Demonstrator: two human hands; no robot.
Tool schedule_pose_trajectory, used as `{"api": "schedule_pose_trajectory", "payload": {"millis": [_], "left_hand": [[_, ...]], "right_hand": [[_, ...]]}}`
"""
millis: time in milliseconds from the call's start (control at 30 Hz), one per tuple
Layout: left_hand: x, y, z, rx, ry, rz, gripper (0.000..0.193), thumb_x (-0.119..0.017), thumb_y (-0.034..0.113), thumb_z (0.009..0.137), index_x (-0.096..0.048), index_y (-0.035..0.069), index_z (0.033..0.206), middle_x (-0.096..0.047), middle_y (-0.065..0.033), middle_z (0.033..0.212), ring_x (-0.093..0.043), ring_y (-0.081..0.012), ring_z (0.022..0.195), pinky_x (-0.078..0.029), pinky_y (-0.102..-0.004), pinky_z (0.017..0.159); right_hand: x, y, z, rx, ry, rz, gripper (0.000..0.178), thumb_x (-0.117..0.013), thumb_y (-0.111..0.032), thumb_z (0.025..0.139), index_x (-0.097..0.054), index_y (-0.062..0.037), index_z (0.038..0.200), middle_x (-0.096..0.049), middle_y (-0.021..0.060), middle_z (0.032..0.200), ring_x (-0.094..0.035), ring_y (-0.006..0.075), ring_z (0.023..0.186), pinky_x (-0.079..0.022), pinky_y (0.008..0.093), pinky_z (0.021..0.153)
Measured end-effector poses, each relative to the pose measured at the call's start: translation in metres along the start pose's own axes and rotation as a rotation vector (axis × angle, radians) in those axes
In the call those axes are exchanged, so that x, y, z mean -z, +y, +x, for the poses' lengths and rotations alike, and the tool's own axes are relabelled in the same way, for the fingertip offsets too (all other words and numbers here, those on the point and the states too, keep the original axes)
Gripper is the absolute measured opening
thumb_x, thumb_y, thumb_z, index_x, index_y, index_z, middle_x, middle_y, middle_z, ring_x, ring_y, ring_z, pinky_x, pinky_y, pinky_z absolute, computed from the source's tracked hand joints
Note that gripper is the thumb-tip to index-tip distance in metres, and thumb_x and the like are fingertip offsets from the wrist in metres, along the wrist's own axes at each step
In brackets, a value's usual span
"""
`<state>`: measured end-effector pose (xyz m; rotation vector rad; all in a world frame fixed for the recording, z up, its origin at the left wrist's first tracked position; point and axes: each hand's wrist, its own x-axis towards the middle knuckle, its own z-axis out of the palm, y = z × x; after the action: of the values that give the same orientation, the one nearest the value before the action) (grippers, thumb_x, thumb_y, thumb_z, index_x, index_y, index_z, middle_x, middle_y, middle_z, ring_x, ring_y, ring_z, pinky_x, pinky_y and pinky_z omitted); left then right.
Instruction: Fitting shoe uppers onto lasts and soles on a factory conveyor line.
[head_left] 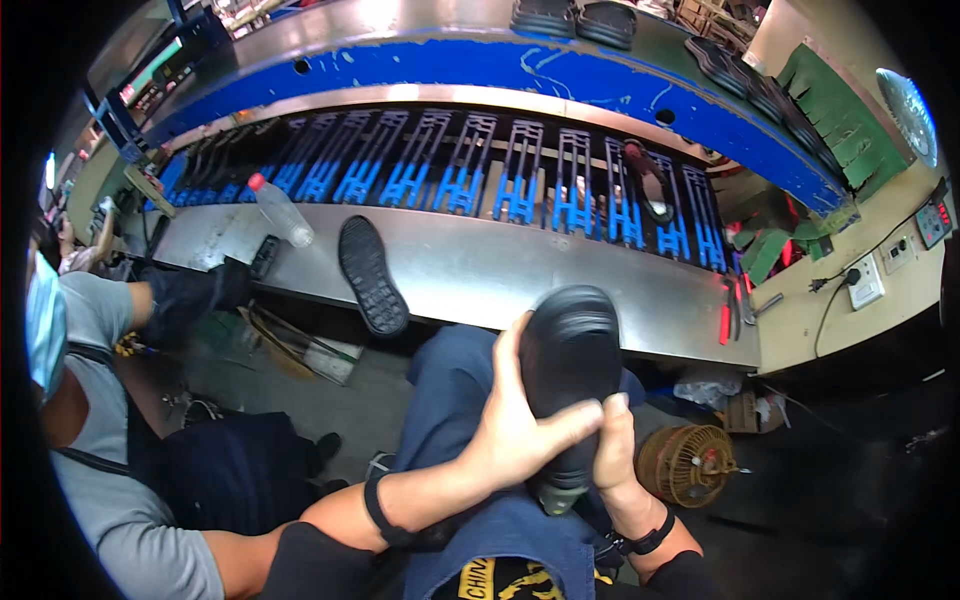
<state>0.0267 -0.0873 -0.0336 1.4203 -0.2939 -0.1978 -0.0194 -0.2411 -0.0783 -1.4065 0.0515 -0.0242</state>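
Note:
Between my two hands, over my lap, is a black shoe, its rounded toe pointing away from me and its lower end close to my body. My left hand wraps the shoe's left side, with the thumb lying across it. On the right side, my right hand grips it with the thumb up, close to the left thumb. Motion blurs the shoe's surface somewhat. A loose black shoe sole lies on the metal bench ledge, left of the held shoe.
Beyond the ledge runs a rack of blue-tipped bars with a dark shoe on it. A clear bottle lies left; red-handled tools lie right. More soles sit on the upper shelf. A seated person is close on the left.

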Motion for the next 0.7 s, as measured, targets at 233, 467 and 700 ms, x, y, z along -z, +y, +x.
{"api": "schedule_pose_trajectory", "payload": {"millis": [233,467,700], "left_hand": [[0.09,-0.026,0.003,0.277,-0.127,-0.759,0.072,-0.071,0.03,0.079,-0.044,-0.005,0.136,-0.063,-0.0196,0.118,-0.067,-0.0274,0.105,-0.056,-0.0399,0.093],[0.077,-0.035,-0.009,0.352,-0.25,-0.889,0.077,-0.073,0.033,0.077,-0.044,-0.005,0.138,-0.063,-0.0186,0.121,-0.067,-0.0282,0.107,-0.056,-0.0407,0.095],[0.066,-0.045,-0.01,0.437,-0.257,-0.877,0.081,-0.075,0.034,0.075,-0.044,-0.005,0.139,-0.062,-0.0196,0.122,-0.066,-0.0295,0.108,-0.055,-0.0409,0.096]], "right_hand": [[-0.007,-0.051,0.0,0.26,-0.41,-0.718,0.032,-0.077,-0.024,0.086,-0.065,0.0003,0.103,-0.07,0.0128,0.074,-0.072,0.0225,0.065,-0.057,0.033,0.061],[-0.012,-0.096,0.055,0.207,-0.56,-0.624,0.067,-0.079,-0.026,0.084,-0.045,0.0025,0.134,-0.063,0.0092,0.063,-0.065,0.0232,0.051,-0.049,0.0312,0.05],[0.003,-0.084,0.061,0.198,-0.672,-0.697,0.064,-0.062,-0.02,0.091,-0.035,-0.0012,0.146,-0.061,0.0136,0.066,-0.064,0.032,0.056,-0.05,0.0382,0.056]]}}
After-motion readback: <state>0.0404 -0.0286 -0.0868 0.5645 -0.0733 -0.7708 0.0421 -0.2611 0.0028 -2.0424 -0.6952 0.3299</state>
